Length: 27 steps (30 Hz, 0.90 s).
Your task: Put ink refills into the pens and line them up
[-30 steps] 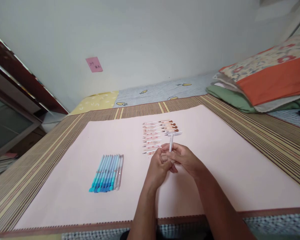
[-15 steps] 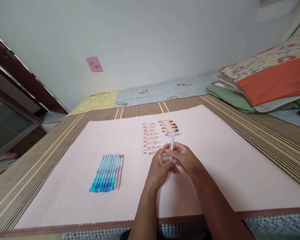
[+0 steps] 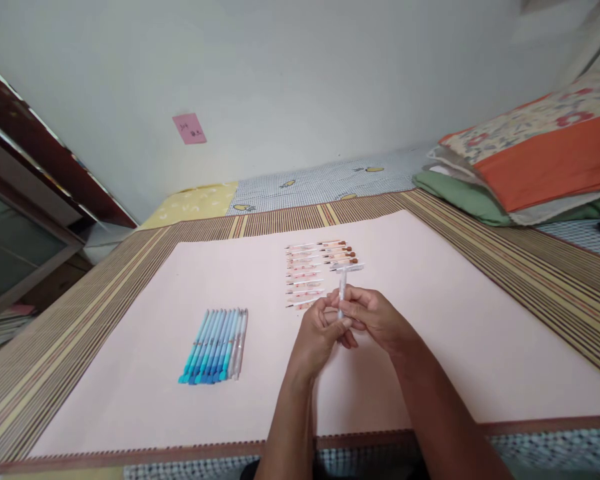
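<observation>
A pale, whitish pen [image 3: 343, 283] stands nearly upright between my hands. My left hand [image 3: 323, 331] is closed round its lower part, and my right hand [image 3: 373, 313] pinches it from the right, a little higher. Just beyond the pen's top lies another clear-white pen [image 3: 354, 267] on the pink sheet. Behind my hands, several pink-and-white pens [image 3: 304, 275] lie in a column, with several brown-ended pens [image 3: 340, 253] beside them on the right. To the left is a row of blue pens [image 3: 207, 350], with clear-white pens [image 3: 239, 347] at its right end.
The pink sheet [image 3: 130, 373] lies on a striped mat [image 3: 485, 267]. Folded bedding and an orange floral pillow [image 3: 555, 160] are piled at the back right. A pink note [image 3: 189, 128] is stuck on the wall. A glass-fronted cabinet [image 3: 15, 233] stands at the left.
My right hand has shifted slightly right, its fingers a little less wrapped over the pen. The pen's top has moved slightly left. The rows of pens are unchanged.
</observation>
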{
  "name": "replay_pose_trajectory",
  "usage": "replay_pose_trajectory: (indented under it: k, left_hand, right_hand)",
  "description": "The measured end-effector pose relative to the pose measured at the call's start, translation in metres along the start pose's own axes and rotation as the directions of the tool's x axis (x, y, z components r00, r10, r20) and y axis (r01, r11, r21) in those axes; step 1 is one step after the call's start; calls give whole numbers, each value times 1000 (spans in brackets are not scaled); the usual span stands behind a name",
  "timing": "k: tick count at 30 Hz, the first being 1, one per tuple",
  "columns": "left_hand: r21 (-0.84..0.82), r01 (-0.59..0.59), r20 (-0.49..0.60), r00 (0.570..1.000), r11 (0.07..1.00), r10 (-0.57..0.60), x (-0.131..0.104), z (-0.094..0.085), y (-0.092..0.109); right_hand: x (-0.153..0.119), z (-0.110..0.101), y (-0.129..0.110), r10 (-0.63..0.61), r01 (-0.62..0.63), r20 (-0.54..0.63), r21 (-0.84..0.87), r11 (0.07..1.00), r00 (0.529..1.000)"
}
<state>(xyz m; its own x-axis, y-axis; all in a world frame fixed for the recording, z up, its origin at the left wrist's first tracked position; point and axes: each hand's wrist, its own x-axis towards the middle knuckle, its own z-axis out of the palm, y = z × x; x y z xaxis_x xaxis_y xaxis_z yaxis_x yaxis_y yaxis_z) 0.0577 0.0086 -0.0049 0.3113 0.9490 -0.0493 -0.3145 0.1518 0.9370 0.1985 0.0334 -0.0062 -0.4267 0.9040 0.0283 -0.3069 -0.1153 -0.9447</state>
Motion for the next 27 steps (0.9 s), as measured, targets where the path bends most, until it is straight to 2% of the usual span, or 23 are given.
replay_pose_trajectory:
  k: [10,12,15,17,19,22,27]
  left_hand:
    - [76,-9,-203,979,997,24,6,9,-10]
    - [63,5,-179,984,998,6,5,7,-10]
    - [46,71,-17,997,996,-70,2,-1,-7]
    - [23,119,97,988,993,-120,-1,-6,-6]
    - [-16,150,161,976,989,-145,-3,-9,-6]
    - [-66,171,158,975,983,-159,-3,-9,-7]
    - [-97,189,65,981,977,-183,0,-6,-8]
  right_hand:
    - [6,7,8,-22,21,-159,-5,1000,987]
    - [7,6,9,1,-1,-204,1,1000,979]
    - [7,-2,10,8,-12,-254,-16,1000,967]
    - [6,-8,9,-21,8,-268,-47,999,963]
    - [6,-12,8,-33,19,-259,-57,998,965]
    - [5,-14,7,-13,5,-229,-33,999,973]
    - [7,-11,9,-6,2,-219,-19,1000,976]
